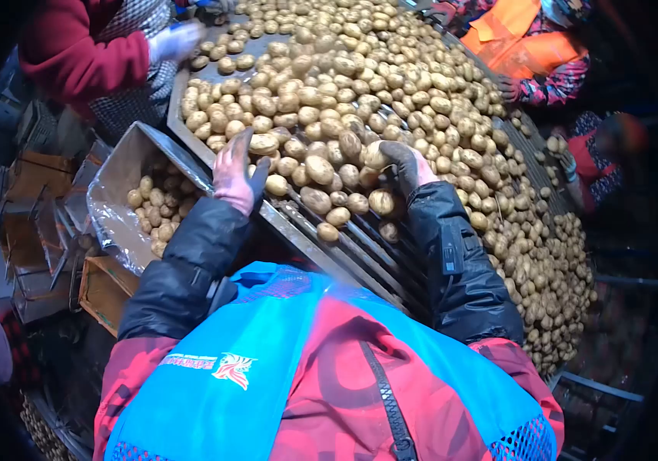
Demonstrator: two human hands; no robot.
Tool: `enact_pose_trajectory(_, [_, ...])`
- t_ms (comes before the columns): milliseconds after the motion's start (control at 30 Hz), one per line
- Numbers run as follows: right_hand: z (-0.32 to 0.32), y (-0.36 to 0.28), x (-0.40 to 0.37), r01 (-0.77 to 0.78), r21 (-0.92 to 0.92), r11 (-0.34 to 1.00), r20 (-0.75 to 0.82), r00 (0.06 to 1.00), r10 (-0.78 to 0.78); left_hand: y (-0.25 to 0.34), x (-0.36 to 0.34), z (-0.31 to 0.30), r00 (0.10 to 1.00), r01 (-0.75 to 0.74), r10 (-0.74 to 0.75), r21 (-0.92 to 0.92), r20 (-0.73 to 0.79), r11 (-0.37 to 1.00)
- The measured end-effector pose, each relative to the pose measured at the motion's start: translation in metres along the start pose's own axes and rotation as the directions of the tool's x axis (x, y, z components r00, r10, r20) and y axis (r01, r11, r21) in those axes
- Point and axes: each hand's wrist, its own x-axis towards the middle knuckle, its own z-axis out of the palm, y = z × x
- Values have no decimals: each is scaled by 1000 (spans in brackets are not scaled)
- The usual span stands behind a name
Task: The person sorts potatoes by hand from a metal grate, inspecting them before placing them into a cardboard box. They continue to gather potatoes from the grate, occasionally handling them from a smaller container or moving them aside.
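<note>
Many yellowish-brown potatoes (319, 170) lie heaped on a metal sorting table with dark slats (360, 244) at its near side. My left hand (235, 178), in a pink glove with dark fingers, is at the table's near left edge. Its fingers are spread, close beside a pale potato (264, 144), and it holds nothing. My right hand (407, 164), gloved the same way, rests on the heap to the right. Its fingers curl over a potato (376, 155); the underside of that grip is hidden. A few potatoes lie on the slats between my hands.
A plastic-lined box (117, 201) partly filled with potatoes stands against the table's left edge. Other boxes (37, 177) crowd the far left. A co-worker's gloved hand (175, 41) is at the upper left. People in orange (507, 31) and red (586, 157) stand along the right side.
</note>
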Motion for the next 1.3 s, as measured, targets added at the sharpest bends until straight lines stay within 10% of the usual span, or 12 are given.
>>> enact_pose_trajectory(233, [33, 33, -15, 21, 297, 955, -126, 992, 17, 88, -7, -15, 882, 338, 9, -647, 471, 684])
enact_pose_trajectory(300, [47, 21, -25, 57, 165, 985, 69, 995, -70, 109, -7, -24, 608, 793, -122, -606, 784, 57])
enact_pose_trajectory(367, [59, 82, 14, 486, 200, 851, 215, 825, -522, 99, -17, -16, 583, 790, -61, -582, 811, -194])
enact_pose_trajectory(400, [58, 39, -25, 519, -311, 796, 330, 845, -422, 84, -23, -8, 534, 808, -37, -522, 845, -274])
enact_pose_trajectory(500, [33, 32, 35, 447, 65, 892, 69, 890, -451, 57, -36, -12, 332, 770, -76, -317, 940, -554])
enact_pose_trajectory(567, [18, -18, 56, 225, -718, 659, -100, 903, -417, 59, -41, -20, 370, 782, -82, -358, 925, -510])
enact_pose_trajectory(667, [18, 13, 118, 362, -883, 298, 111, 779, -617, 81, -41, -34, 670, 742, -118, -667, 733, 69])
enact_pose_trajectory(900, [30, 51, 37, 540, -840, -52, 436, 616, -656, 64, -36, -30, 411, 751, -140, -422, 901, -508])
enact_pose_trajectory(933, [15, 51, 32, 501, -865, -27, 406, 668, -624, 70, -38, -30, 483, 804, -195, -521, 853, -286])
enact_pose_trajectory(1000, [4, 21, 25, 238, -970, 54, 212, 932, -295, 64, -36, -30, 432, 797, -168, -462, 886, -388])
enact_pose_trajectory(1167, [-25, 11, 44, 47, -990, -135, 110, 853, -509, 59, -44, -29, 434, 773, -160, -458, 887, -439])
enact_pose_trajectory(1300, [4, 18, 40, 327, -942, -71, 293, 705, -645, 49, -49, -24, 397, 670, -138, -390, 907, -631])
